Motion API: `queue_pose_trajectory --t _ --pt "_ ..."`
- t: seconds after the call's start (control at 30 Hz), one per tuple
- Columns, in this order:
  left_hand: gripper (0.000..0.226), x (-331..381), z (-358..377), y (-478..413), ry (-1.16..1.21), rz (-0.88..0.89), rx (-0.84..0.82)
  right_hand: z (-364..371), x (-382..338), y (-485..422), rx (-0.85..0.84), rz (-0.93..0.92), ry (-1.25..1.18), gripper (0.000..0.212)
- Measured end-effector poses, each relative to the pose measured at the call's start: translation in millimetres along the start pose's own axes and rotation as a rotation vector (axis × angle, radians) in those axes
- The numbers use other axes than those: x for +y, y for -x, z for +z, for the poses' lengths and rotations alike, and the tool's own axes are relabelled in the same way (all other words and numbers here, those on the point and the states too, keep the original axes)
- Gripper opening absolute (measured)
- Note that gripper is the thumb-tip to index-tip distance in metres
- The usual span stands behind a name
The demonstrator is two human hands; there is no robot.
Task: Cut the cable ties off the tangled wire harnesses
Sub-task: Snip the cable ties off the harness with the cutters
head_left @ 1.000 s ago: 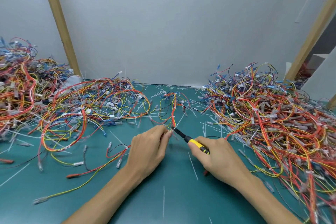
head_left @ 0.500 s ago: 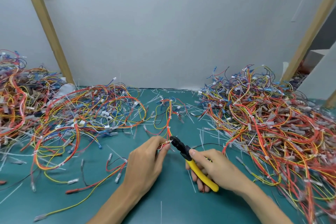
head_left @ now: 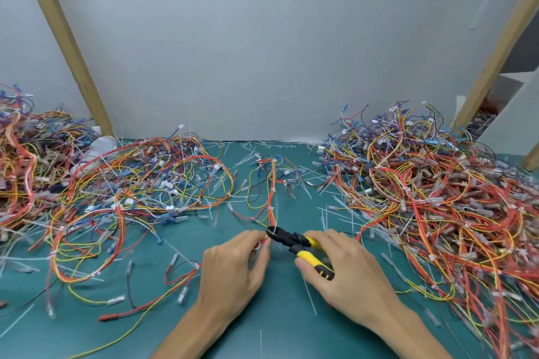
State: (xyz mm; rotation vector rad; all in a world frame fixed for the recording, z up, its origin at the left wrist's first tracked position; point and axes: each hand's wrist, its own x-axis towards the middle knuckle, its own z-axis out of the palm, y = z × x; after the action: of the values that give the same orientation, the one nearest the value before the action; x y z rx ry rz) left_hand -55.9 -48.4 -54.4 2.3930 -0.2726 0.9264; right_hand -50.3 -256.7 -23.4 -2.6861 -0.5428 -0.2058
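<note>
A thin harness of red, orange and yellow wires [head_left: 271, 201] runs from the middle of the green mat toward me, bound by small white cable ties [head_left: 270, 209]. My left hand [head_left: 236, 268] pinches the near end of this harness between thumb and fingers. My right hand [head_left: 344, 268] grips yellow-and-black handled cutters [head_left: 294, 242]. Their black jaws point left and meet the wires right beside my left fingertips.
Big tangles of wire harnesses lie at the left [head_left: 116, 192] and right [head_left: 437, 198] of the green mat [head_left: 277, 323]. Cut white tie scraps [head_left: 329, 213] litter the mat. A grey wall and two slanted wooden struts [head_left: 70, 46] close off the back.
The cutters' jaws have moved left and up to the wires at my left fingertips. My right hand has shifted its grip on the handles. The view has tilted slightly.
</note>
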Motion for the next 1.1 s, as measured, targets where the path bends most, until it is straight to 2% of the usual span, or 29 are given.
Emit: queue_pose_trajectory --t 0.13,0.33,0.47,0.7,0.87,1.0,1.1 --pt "0.013 -1.3 0.4 -0.1 -0.021 0.024 -0.003 -0.5 3.8 -1.5 0.024 -0.05 -0.003 0.052" --pt "0.015 0.6 -1.4 -0.9 -0.005 0.009 0.012 1.8 -1.0 2.1 0.026 -0.005 -0.118 0.041" --pt "0.013 2.0 -3.2 -2.6 0.028 -0.01 0.009 1.7 -3.7 2.4 0.017 0.029 -0.22 0.045" --pt "0.014 3.3 -2.9 -2.9 0.142 -0.045 -0.019 -5.4 -4.8 0.2 -0.109 0.059 -0.343 0.058" --pt "0.016 4.3 -3.6 -3.1 0.209 -0.053 -0.048 -6.2 -2.1 -0.8 -0.175 0.1 -0.399 0.046" --pt "0.016 2.7 -3.5 -3.3 0.281 -0.081 -0.07 -1.0 -4.2 0.8 -0.088 0.064 -0.322 0.053" --pt "0.017 1.2 -2.7 -3.6 0.302 -0.096 -0.086 3.1 -5.7 2.0 0.013 0.022 -0.178 0.046"
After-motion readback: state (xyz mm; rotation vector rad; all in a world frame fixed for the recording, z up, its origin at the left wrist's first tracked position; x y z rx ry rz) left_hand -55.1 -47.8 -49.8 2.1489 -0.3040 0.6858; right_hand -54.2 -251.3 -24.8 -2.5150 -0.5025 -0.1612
